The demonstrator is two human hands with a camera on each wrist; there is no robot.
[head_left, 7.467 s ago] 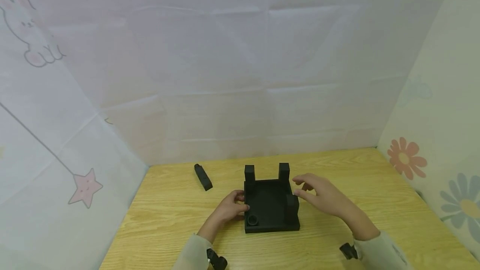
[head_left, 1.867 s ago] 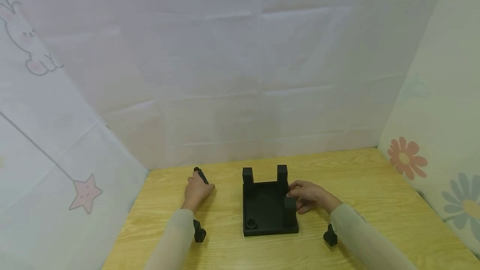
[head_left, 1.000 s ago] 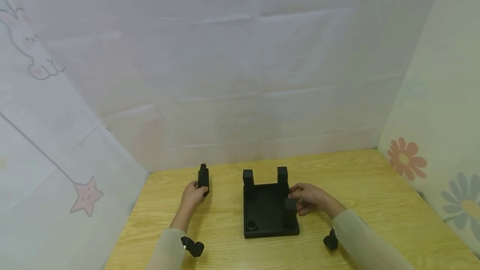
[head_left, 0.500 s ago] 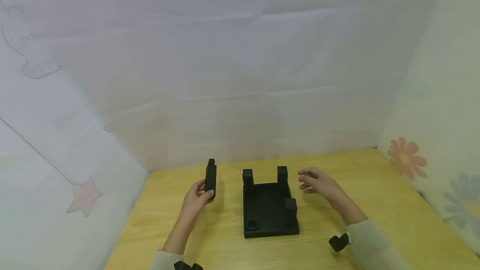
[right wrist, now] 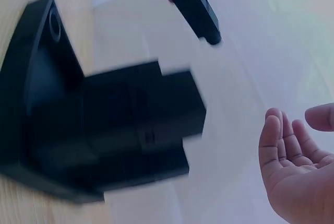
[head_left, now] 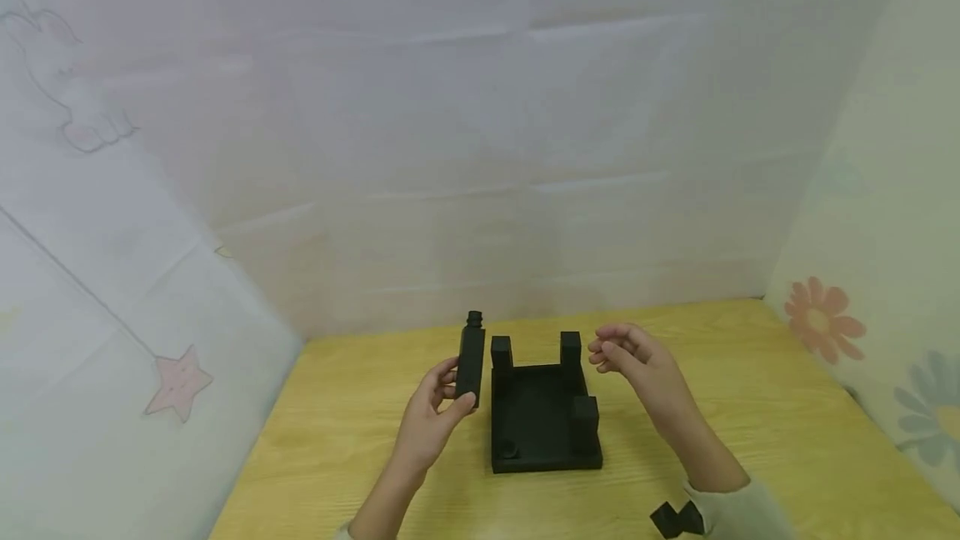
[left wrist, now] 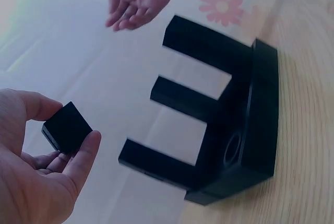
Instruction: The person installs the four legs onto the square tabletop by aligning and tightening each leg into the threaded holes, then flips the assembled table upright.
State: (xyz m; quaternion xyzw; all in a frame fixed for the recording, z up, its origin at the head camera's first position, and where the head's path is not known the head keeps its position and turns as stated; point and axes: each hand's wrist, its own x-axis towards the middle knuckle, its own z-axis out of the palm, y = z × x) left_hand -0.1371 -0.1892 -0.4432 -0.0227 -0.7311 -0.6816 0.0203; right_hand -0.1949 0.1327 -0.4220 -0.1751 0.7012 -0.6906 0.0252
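Observation:
My left hand (head_left: 427,432) pinches a black square leg (head_left: 470,367) with a threaded round end, held upright with that end on top, just left of the black base (head_left: 536,463). In the left wrist view only the flat end of the leg (left wrist: 68,128) shows between thumb and fingers. Three similar legs stand up from the base, one of them at its near right corner (head_left: 585,415). A round socket (head_left: 510,448) sits bare at the near left corner. My right hand (head_left: 643,369) hovers right of the base, fingers loosely bent, holding nothing.
The base rests on a yellow wood-grain table (head_left: 337,407). Pale cloth walls with printed flowers (head_left: 817,319) and a star (head_left: 178,383) enclose the back and sides. A small black wrist camera (head_left: 677,519) sits by the right sleeve.
My left hand let go of the base, picked up the loose leg from the far left, raised it upright and carried it right. My right hand left the base's right side and rose.

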